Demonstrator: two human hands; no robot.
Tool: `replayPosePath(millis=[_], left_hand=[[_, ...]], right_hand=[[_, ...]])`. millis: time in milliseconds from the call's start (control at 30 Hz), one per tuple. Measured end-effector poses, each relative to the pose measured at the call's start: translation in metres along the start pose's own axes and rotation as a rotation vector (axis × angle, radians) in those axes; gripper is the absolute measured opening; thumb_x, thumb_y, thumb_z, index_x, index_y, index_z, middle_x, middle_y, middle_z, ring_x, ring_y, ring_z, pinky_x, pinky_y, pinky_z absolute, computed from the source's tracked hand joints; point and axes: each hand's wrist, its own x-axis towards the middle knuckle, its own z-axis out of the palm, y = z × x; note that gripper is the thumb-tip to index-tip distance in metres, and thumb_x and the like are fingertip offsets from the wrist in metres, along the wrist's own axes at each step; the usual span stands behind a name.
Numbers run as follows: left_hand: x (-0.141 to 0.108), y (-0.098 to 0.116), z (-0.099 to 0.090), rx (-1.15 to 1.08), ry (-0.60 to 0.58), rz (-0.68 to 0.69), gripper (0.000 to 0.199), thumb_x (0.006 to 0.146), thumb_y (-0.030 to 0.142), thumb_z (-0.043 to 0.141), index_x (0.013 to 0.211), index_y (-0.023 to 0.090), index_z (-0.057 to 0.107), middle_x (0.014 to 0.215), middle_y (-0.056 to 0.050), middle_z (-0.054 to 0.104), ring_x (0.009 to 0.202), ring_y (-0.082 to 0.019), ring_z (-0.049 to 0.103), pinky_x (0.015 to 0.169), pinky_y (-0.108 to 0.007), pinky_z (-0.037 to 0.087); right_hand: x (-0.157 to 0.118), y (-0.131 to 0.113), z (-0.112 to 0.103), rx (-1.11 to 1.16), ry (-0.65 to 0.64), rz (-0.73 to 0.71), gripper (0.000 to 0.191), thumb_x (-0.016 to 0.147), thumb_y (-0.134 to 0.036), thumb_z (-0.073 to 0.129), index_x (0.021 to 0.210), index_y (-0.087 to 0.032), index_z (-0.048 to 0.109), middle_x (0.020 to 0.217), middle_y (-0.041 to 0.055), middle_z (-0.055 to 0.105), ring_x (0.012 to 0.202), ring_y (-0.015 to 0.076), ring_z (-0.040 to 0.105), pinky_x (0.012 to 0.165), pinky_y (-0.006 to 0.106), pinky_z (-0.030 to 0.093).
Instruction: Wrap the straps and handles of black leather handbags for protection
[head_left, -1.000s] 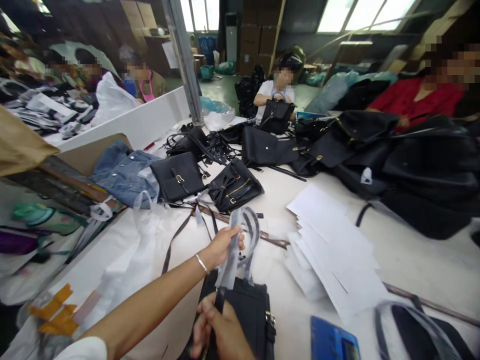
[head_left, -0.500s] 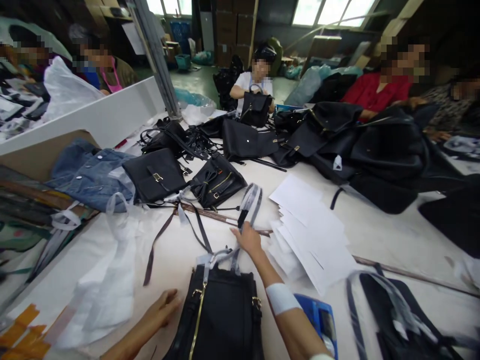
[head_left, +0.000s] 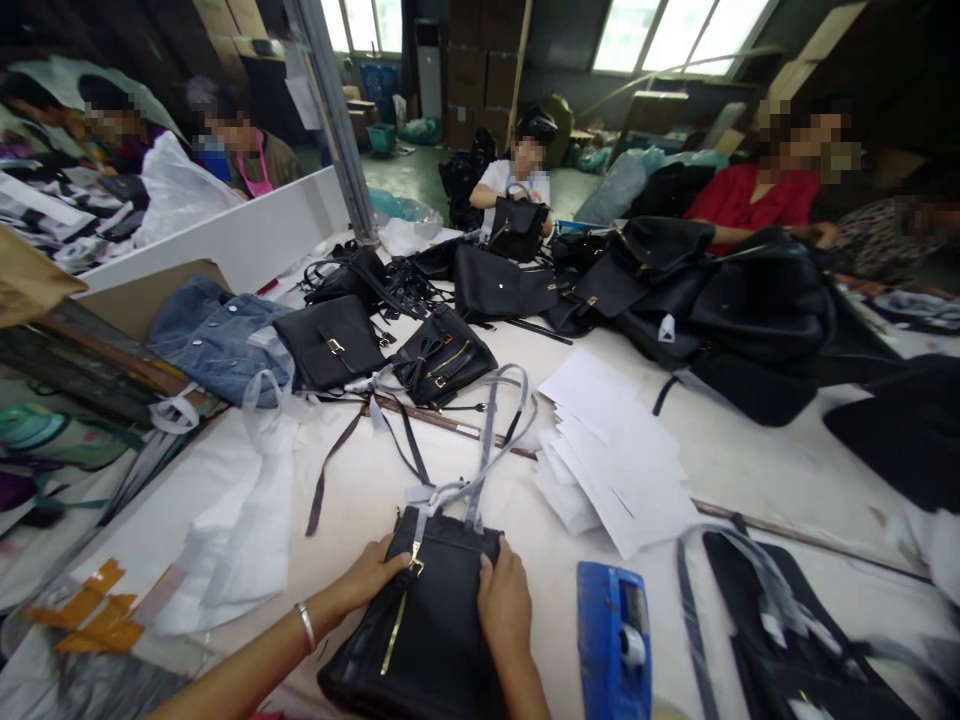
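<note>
A black leather-look backpack [head_left: 442, 620] with a gold zip lies on the table directly before me. Its wrapped straps [head_left: 487, 450] stretch away from its top across the table. My left hand [head_left: 375, 572] grips the bag's upper left side, with the thumb near a gold buckle [head_left: 415, 567]. On the opposite edge, my right hand [head_left: 506, 595] holds the bag's right side, its fingers curled over the border. The undersides of both grips are hidden.
A blue tape dispenser [head_left: 592, 640] stands right of the bag, with white paper sheets [head_left: 615, 450] beyond it. Another black bag [head_left: 780, 610] lies at right. Several black bags [head_left: 330, 340] and a denim garment [head_left: 217, 335] lie farther back. Co-workers sit around the table.
My right hand has let go of the strap and come back to the bag's right side. My left hand has moved onto its left side. The straps have dropped onto the table.
</note>
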Motion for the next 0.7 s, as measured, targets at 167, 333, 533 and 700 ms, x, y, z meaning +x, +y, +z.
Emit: replayPosePath(millis=[167,333,533,700], left_hand=[[-0.003,-0.02,-0.005,0.082,-0.008,0.06,0.051,0.069,0.06,0.059,0.096,0.018,0.068,0.097,-0.008,0.071,0.102,-0.033,0.06,0.094,-0.041,0.043],[-0.013,-0.016,-0.008,0.159,0.122,0.05,0.058,0.077,0.062,0.048,0.099,0.011,0.065,0.104,-0.014,0.067,0.105,-0.033,0.057,0.097,-0.039,0.039],[-0.062,-0.003,-0.004,0.331,0.141,0.158,0.043,0.08,0.054,0.052,0.107,0.022,0.059,0.119,-0.006,0.057,0.108,-0.027,0.056,0.09,-0.032,0.043],[-0.083,0.0,-0.001,0.584,0.165,0.216,0.017,0.075,0.035,0.055,0.089,0.024,0.056,0.098,-0.004,0.059,0.092,-0.025,0.059,0.084,-0.033,0.045]], right_hand=[[-0.02,0.0,0.001,-0.039,0.01,-0.019,0.036,0.094,-0.025,0.031,0.122,-0.008,0.046,0.103,0.0232,0.063,0.103,0.0331,0.06,0.083,0.045,0.05],[-0.006,0.003,-0.021,-0.122,0.067,-0.168,0.026,0.093,-0.025,0.038,0.112,-0.015,0.052,0.096,0.0164,0.065,0.088,0.0278,0.063,0.071,0.038,0.052],[0.012,0.003,-0.049,-0.05,0.006,-0.144,0.018,0.091,-0.017,0.042,0.099,-0.019,0.058,0.093,0.0094,0.064,0.089,0.0227,0.063,0.076,0.032,0.049],[0.022,0.033,-0.061,0.03,-0.034,-0.031,0.018,0.092,-0.02,0.041,0.092,-0.021,0.059,0.087,0.0052,0.066,0.079,0.0201,0.064,0.069,0.028,0.047]])
